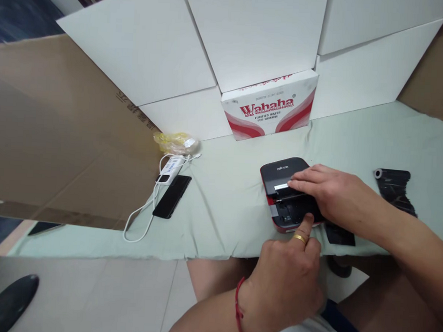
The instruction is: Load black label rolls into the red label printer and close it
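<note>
A small black and red device (pixel 285 173) lies on the green tablecloth, a hinged lid with pale lettering at its far side and a dark recess nearer me. My right hand (pixel 334 190) reaches in from the right, its fingers closed over the device at the lid's edge. From below comes my left hand (pixel 290 272), wearing a gold ring and a red string bracelet. Its index finger is extended onto the device's near right part; the other fingers are curled, and what is inside them is hidden. A piece of black sheet (pixel 339 235) lies partly under my right hand.
A roll of black bags (pixel 393 181) is at the right. A black phone (pixel 172 197), white power strip (pixel 170 169) with cable, and yellowish plastic bag (pixel 176 142) lie left. Behind stand a Wahaha box (pixel 270 109) and white panels (pixel 256 40); a cardboard panel (pixel 69 130) borders the left.
</note>
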Available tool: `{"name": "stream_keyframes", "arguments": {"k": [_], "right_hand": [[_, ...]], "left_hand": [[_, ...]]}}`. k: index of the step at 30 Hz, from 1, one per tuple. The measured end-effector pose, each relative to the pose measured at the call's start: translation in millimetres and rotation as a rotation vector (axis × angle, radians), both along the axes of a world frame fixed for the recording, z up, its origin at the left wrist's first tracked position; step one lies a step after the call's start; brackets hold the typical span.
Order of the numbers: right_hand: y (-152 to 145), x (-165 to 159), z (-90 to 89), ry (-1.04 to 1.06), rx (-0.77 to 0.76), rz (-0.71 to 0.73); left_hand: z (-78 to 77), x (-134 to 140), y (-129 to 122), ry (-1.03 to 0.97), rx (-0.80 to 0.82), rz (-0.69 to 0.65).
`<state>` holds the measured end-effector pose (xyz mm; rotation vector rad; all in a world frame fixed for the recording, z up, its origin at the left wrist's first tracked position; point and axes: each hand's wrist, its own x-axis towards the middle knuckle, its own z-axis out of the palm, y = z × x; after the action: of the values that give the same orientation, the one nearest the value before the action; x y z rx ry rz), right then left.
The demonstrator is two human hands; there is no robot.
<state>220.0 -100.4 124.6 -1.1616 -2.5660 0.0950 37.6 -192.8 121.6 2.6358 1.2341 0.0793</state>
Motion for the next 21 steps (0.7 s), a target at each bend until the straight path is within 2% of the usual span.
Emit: {"name": "stream_keyframes", "arguments": {"k": [5,9,12,14,16,18,21], "right_hand": [[-11.3,-3.4,-14.3,-0.021,-0.019,0.04],[-11.6,-8.7,-14.2,-0.057,-0.028,0.005],[-16.4,-9.5,-17.4,0.024,0.008,-0.043],[-26.3,-8.7,-23.8,0.143,0.063,-0.04],[-41.9,-7.4,-32.4,0.245,0.134,0.022],[-60.0,-6.4,-41.0,0.278,0.204,0.073],[-82.8,-6.5,-51.9,0.26,0.262,0.029]], "left_hand": [[-3.1,-1.6,1.9,-0.075,0.034,0.005],[-1.0,-1.8,3.4,-0.084,0.018,0.01],[-1.0,-6.5,2.4,-0.127,0.038,0.036],[-3.6,-14.5,1.5,-0.213,0.074,0.054],[-7.9,-26.4,1.9,-0.322,0.131,0.062],[-12.6,-40.5,4.5,-0.405,0.204,0.069],[-19.6,-60.1,12.6,-0.413,0.302,0.065]]}}
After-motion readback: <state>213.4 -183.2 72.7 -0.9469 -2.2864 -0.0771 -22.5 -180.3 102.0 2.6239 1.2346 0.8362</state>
